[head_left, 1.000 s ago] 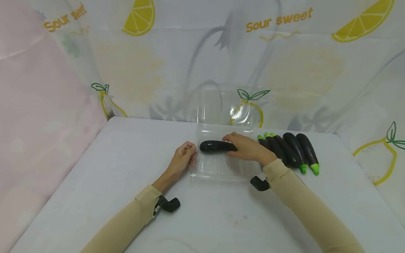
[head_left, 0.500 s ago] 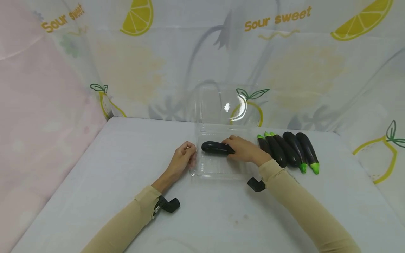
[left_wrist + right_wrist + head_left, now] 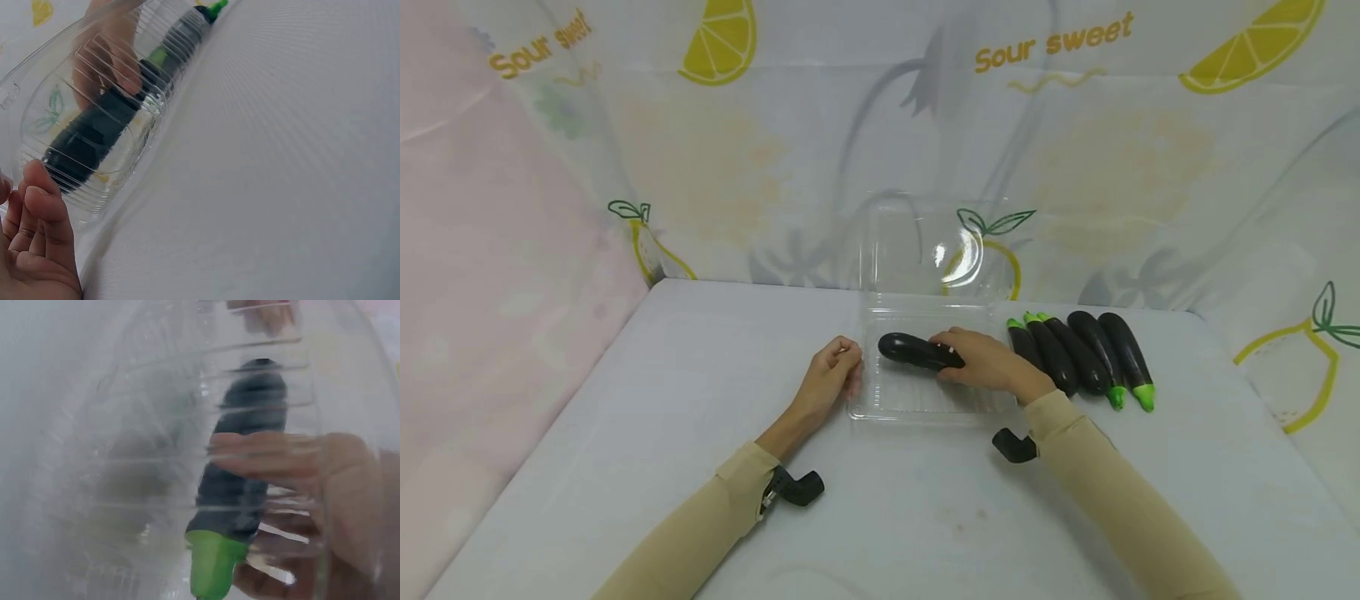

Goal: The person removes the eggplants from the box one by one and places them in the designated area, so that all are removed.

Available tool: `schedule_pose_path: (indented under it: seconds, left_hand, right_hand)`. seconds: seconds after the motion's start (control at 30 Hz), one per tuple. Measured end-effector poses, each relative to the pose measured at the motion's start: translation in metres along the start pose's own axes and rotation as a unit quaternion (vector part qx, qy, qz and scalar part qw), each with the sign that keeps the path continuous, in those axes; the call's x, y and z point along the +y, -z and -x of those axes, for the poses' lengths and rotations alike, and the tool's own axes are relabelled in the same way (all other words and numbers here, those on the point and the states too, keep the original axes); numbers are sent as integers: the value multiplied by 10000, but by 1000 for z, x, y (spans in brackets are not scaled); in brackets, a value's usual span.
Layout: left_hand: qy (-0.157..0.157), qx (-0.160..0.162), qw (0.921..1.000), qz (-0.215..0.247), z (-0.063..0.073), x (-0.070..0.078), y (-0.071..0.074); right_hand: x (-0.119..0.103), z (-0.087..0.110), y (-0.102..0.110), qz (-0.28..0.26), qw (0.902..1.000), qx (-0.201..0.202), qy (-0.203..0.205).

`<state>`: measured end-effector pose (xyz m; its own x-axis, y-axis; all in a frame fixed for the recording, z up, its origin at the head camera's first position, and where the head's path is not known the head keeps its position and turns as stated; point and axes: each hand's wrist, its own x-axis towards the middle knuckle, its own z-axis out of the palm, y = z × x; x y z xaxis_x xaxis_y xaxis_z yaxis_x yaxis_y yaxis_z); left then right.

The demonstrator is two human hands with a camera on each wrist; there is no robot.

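Observation:
A dark purple eggplant lies inside a clear plastic clamshell container, its rounded end toward the left. My right hand grips it near its stem end, fingers curled over it. In the right wrist view, the green cap of the eggplant shows through the plastic wall. My left hand is at the container's left rim; in the left wrist view its thumb and curled fingers pinch the edge.
The container's clear lid stands raised at the back against a printed cloth. Several more eggplants with green caps lie in a row on the white table, right of the container.
My right hand has lowered the eggplant a little within the container and still holds it, now slightly tilted. My left hand stays at the rim. The other eggplants have not moved.

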<state>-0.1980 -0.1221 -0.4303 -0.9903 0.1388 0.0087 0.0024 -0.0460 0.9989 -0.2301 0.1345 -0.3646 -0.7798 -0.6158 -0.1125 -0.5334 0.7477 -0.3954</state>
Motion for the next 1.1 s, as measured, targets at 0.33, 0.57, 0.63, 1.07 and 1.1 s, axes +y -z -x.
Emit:
schedule_pose_path:
  seconds: [0.33,0.57,0.63,1.07,1.1]
  left_hand:
    - [104,-140,9998,-87,8,16,-2]
    - [28,-168,9997,-150,13,25,-4]
    - [64,-178,9997,-137,13,25,-4]
    - [64,-170,9998,-116,11,24,-5]
    - [63,-165,9998,-111,10,24,-4]
  right_hand:
    - [6,15,-4,-798,9933,796,266]
    - [10,23,-8,-922,9886,1173,210]
    - [10,24,-8,-1014,9865,1268,217]
    - [10,32,0,-1237,9688,2140,203]
    - [11,33,1,-1230,9681,2172,208]
